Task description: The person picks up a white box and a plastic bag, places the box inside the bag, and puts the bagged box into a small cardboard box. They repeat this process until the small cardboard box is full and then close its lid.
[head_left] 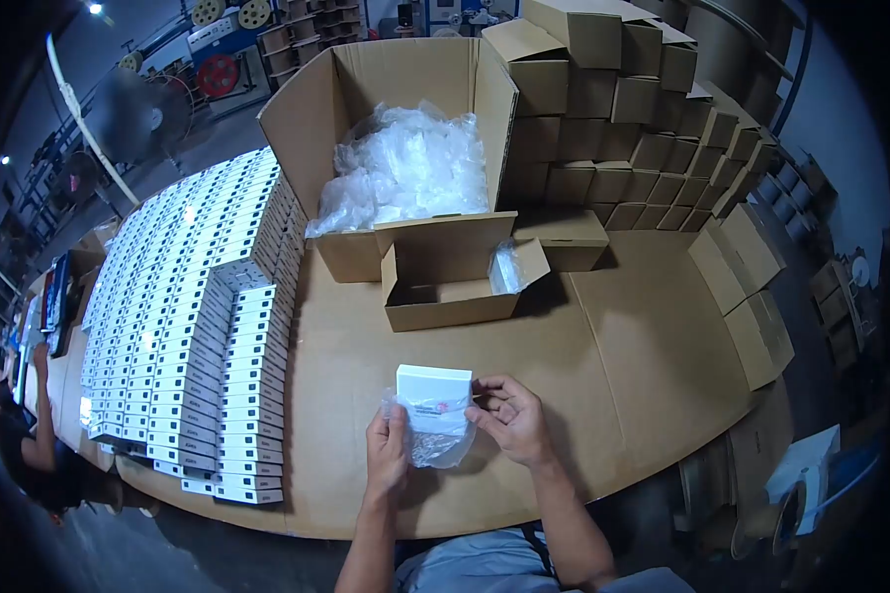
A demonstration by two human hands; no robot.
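A small white box (433,385) stands partly inside a clear bubble bag (439,447), its upper part showing above the bag's mouth. My left hand (387,443) is closed on the bag's left side, thumb in front. On the right side, my right hand (511,419) pinches the bag's edge beside the box. Beyond my hands sits an open brown carton (452,314), with one wrapped item (507,269) upright at its right end.
Stacked white boxes (183,336) fill the left of the table (346,395). A large carton (307,119) of clear bags (405,163) stands behind. Brown cartons (588,94) are piled at back right, with open ones (758,336) at the right edge. A person (40,435) is at far left.
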